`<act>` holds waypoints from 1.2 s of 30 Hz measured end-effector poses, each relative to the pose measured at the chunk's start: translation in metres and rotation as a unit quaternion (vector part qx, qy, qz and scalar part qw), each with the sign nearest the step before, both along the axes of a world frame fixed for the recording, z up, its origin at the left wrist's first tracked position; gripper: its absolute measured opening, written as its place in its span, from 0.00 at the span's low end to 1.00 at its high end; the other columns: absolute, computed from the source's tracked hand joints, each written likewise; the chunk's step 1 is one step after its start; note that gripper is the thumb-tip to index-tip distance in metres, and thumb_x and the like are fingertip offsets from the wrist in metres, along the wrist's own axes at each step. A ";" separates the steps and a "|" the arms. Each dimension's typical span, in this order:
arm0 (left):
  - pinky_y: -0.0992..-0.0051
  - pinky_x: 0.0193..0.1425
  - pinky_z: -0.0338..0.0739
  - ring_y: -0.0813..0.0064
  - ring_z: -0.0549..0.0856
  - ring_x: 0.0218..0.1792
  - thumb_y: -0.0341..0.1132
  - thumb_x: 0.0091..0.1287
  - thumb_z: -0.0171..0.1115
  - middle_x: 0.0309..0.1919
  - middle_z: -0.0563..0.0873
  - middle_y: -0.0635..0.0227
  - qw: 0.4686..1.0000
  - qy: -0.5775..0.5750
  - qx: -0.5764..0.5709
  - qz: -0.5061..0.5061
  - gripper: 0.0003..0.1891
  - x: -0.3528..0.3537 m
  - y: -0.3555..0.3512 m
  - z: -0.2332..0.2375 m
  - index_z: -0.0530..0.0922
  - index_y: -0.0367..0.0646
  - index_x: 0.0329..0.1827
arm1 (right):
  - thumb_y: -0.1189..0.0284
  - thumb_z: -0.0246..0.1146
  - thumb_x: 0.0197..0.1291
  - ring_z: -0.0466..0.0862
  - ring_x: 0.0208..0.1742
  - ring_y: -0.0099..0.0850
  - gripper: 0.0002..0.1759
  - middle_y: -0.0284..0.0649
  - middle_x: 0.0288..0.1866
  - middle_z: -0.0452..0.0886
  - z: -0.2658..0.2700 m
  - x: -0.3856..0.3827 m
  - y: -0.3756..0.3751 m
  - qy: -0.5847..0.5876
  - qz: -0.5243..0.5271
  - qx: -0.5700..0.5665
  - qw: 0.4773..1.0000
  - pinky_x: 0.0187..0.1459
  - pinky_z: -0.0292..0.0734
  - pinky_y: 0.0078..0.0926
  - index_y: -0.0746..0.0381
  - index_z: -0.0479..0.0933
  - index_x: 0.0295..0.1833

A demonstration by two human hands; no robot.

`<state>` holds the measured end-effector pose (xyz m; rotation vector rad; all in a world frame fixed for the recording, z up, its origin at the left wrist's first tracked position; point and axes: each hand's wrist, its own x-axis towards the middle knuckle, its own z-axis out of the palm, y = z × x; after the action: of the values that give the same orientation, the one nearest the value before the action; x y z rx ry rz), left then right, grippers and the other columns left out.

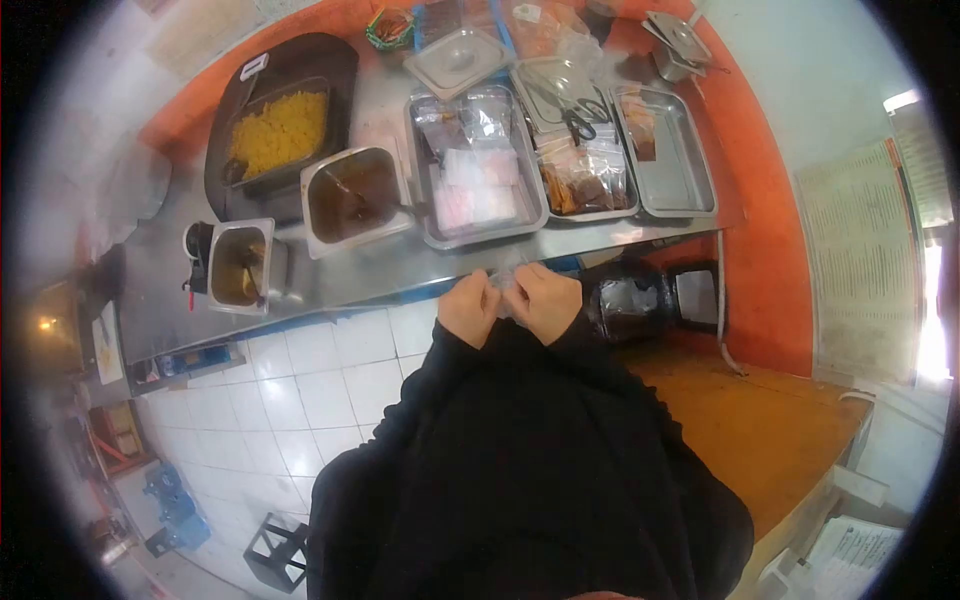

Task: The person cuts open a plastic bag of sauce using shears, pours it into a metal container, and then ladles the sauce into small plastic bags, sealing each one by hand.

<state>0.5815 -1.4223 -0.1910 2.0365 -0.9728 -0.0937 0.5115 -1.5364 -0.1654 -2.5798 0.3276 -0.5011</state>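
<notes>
My left hand [469,308] and my right hand [544,302] are close together in front of my body, just off the front edge of the steel counter. Both are closed, with a small piece of clear plastic [504,281], apparently a bag, pinched between them. Its contents, if any, are hidden by my fingers. Nearest beyond my hands is a steel tray [483,240] of clear bags and white-pink packets [475,190]. Right of it, another tray [597,215] holds bagged brown food [582,180], with black-handled scissors [580,122] on the lid behind.
A third steel tray [686,165] stands at the right. Leftward are a pan of brown sauce [352,200], a container of yellow food [282,130] and a smaller steel container [240,262] with a utensil. An orange-brown surface [740,430] lies at lower right; a black stool [275,550] stands lower left.
</notes>
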 end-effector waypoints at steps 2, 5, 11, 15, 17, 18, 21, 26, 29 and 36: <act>0.63 0.24 0.67 0.56 0.75 0.22 0.31 0.54 0.50 0.19 0.74 0.58 0.999 0.010 0.035 0.007 0.05 0.015 0.006 0.001 0.67 0.39 0.27 | 0.73 0.57 0.45 0.76 0.23 0.34 0.05 0.38 0.22 0.72 -0.002 0.015 0.004 -0.016 0.009 0.086 0.996 0.22 0.69 0.26 0.62 0.70 0.26; 0.64 0.24 0.66 0.56 0.75 0.23 0.31 0.55 0.49 0.20 0.75 0.57 0.994 0.023 0.056 -0.091 0.05 0.031 0.022 0.001 0.69 0.39 0.28 | 0.76 0.59 0.44 0.76 0.23 0.29 0.04 0.38 0.24 0.73 0.000 0.033 0.009 -0.035 0.025 0.237 0.971 0.23 0.69 0.21 0.63 0.71 0.28; 0.64 0.32 0.67 0.55 0.74 0.29 0.31 0.55 0.48 0.25 0.74 0.53 0.990 0.138 -0.014 -0.017 0.06 0.047 0.055 0.008 0.70 0.37 0.28 | 0.81 0.59 0.44 0.77 0.27 0.22 0.06 0.37 0.27 0.74 0.002 0.066 0.027 0.012 0.117 0.394 0.911 0.28 0.72 0.15 0.67 0.73 0.31; 0.69 0.31 0.67 0.60 0.74 0.29 0.29 0.54 0.51 0.26 0.75 0.58 0.990 0.125 -0.069 -0.014 0.04 0.062 0.063 0.016 0.72 0.38 0.29 | 0.81 0.59 0.43 0.76 0.25 0.22 0.06 0.37 0.27 0.74 -0.009 0.081 0.039 0.003 0.119 0.385 0.915 0.27 0.71 0.16 0.66 0.72 0.31; 0.71 0.31 0.68 0.63 0.75 0.30 0.28 0.53 0.52 0.27 0.76 0.60 0.985 0.093 -0.148 0.013 0.04 0.072 0.064 0.019 0.72 0.38 0.30 | 0.81 0.59 0.44 0.76 0.25 0.22 0.07 0.37 0.27 0.74 -0.002 0.088 0.039 -0.020 0.143 0.361 0.921 0.27 0.71 0.16 0.66 0.72 0.32; 0.73 0.33 0.67 0.64 0.75 0.31 0.27 0.53 0.53 0.28 0.76 0.62 0.979 0.132 -0.154 0.021 0.03 0.078 0.066 0.019 0.73 0.39 0.29 | 0.81 0.59 0.44 0.75 0.25 0.23 0.08 0.37 0.27 0.74 0.003 0.092 0.040 -0.042 0.164 0.337 0.926 0.27 0.70 0.16 0.65 0.72 0.33; 0.75 0.42 0.66 0.67 0.76 0.34 0.25 0.50 0.55 0.28 0.77 0.64 0.973 0.183 -0.136 0.024 0.02 0.094 0.079 0.016 0.74 0.41 0.27 | 0.81 0.59 0.43 0.73 0.24 0.24 0.11 0.37 0.28 0.74 0.010 0.097 0.056 -0.049 0.143 0.460 0.875 0.27 0.70 0.17 0.65 0.71 0.36; 0.68 0.49 0.64 0.69 0.76 0.34 0.23 0.45 0.57 0.24 0.78 0.69 0.992 -0.093 -0.083 -0.004 0.05 0.112 0.092 0.032 0.75 0.40 0.26 | 0.83 0.60 0.38 0.75 0.25 0.27 0.14 0.39 0.28 0.74 0.014 0.103 0.062 0.074 0.170 0.391 0.902 0.27 0.71 0.18 0.65 0.70 0.36; 0.64 0.52 0.61 0.70 0.76 0.34 0.25 0.45 0.58 0.24 0.77 0.72 0.992 -0.102 -0.070 0.037 0.08 0.125 0.095 0.024 0.76 0.43 0.30 | 0.84 0.59 0.37 0.77 0.28 0.32 0.13 0.40 0.29 0.74 0.018 0.116 0.062 0.049 0.173 0.337 0.924 0.28 0.71 0.21 0.64 0.71 0.34; 0.48 0.59 0.49 0.70 0.72 0.46 0.31 0.47 0.56 0.43 0.69 0.67 0.969 -0.237 0.074 -0.006 0.26 0.135 0.087 0.022 0.65 0.45 0.54 | 0.76 0.62 0.35 0.77 0.35 0.38 0.12 0.39 0.38 0.76 0.012 0.148 0.072 -0.042 0.107 0.183 0.976 0.35 0.71 0.27 0.61 0.76 0.32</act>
<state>0.7160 -1.3352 -0.1685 2.2415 -1.3024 0.3395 0.6593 -1.4648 -0.1536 -2.1959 0.0978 -0.4257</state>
